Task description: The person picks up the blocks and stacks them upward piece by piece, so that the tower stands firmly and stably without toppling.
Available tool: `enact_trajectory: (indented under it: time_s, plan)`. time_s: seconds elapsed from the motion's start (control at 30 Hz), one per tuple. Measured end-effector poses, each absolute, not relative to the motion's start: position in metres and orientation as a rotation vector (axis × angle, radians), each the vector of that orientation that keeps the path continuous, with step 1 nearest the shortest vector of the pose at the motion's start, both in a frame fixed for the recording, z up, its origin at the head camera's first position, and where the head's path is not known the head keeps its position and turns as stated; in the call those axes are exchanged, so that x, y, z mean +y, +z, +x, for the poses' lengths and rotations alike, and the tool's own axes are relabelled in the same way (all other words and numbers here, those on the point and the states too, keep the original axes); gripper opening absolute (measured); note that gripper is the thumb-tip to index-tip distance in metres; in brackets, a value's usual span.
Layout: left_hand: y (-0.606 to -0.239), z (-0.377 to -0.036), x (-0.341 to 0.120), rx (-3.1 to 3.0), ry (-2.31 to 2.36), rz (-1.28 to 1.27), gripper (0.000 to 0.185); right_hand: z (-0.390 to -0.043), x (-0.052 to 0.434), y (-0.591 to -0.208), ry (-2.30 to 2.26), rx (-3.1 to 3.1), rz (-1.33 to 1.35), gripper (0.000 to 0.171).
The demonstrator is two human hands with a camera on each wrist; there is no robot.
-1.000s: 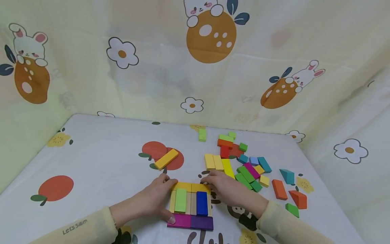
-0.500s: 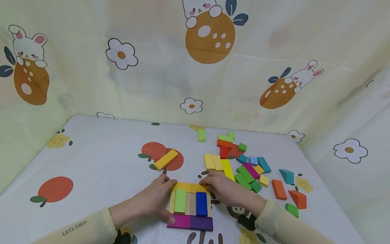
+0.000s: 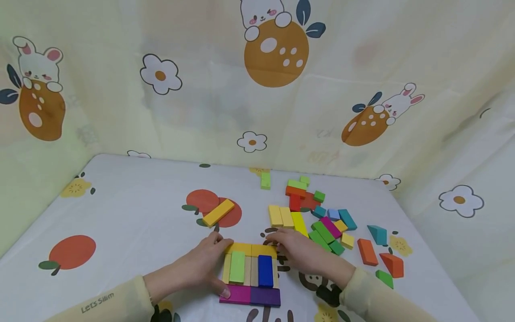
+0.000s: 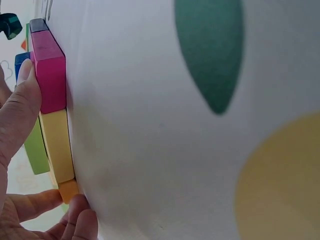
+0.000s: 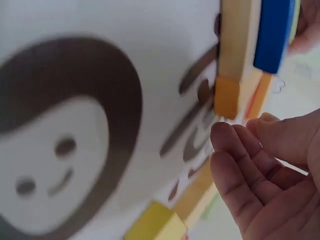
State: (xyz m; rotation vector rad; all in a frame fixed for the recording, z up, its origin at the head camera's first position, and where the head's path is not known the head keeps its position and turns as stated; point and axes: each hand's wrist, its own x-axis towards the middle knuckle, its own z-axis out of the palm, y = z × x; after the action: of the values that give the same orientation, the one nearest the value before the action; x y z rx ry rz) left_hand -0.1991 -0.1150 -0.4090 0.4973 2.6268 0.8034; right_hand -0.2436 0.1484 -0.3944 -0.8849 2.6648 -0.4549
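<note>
1. On my head view I have the block panel (image 3: 251,281) lying flat on the bench (image 3: 132,197), between its left and right edges and well apart from the far edge.
2. I see the left hand (image 3: 203,264) along the panel's left side, fingers spread wide: the thumb rests on the magenta block (image 3: 240,296), the forefinger touches the left yellow block (image 3: 242,248).
3. I find the right hand (image 3: 297,249) at the panel's far right corner, fingers loosely bent by the right yellow block (image 3: 261,250); I cannot tell whether they press it.
4. I see pale wooden blocks (image 3: 254,268) midway, topped by a light green block (image 3: 237,268) and a blue block (image 3: 265,271); a purple block (image 3: 265,297) adjoins the magenta one.
5. Farther toward the far edge lies a loose yellow block (image 3: 218,213); toward the right edge, an orange block (image 3: 367,252).
</note>
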Motion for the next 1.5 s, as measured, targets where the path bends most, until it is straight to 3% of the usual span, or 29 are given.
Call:
enact_trajectory:
  time_s: [0.17, 0.57, 0.9, 1.17, 1.37, 1.5]
  plan:
    - [-0.407, -0.199, -0.117, 2.633, 0.796, 0.502, 0.1, -0.255, 0.16, -0.386, -0.46, 2.79, -0.909, 0.03]
    - [-0.407, -0.201, -0.119, 2.629, 0.807, 0.516, 0.101, -0.312, 0.181, -0.387, -0.259, 2.941, -0.671, 0.044]
    - [-0.408, -0.204, -0.118, 2.636, 0.788, 0.501, 0.1, -0.349, 0.191, -0.388, -0.233, 2.946, -0.481, 0.046]
    - [-0.409, -0.204, -0.119, 2.616, 0.799, 0.487, 0.1, -0.345, 0.129, -0.393, -0.246, 2.85, -0.846, 0.047]
    - [-0.41, -0.203, -0.119, 2.609, 0.803, 0.504, 0.099, -0.348, 0.072, -0.402, -0.174, 2.731, -0.914, 0.057]
    - [-0.41, -0.202, -0.119, 2.603, 0.803, 0.52, 0.099, -0.352, 0.052, -0.408, -0.181, 2.723, -0.922, 0.054]
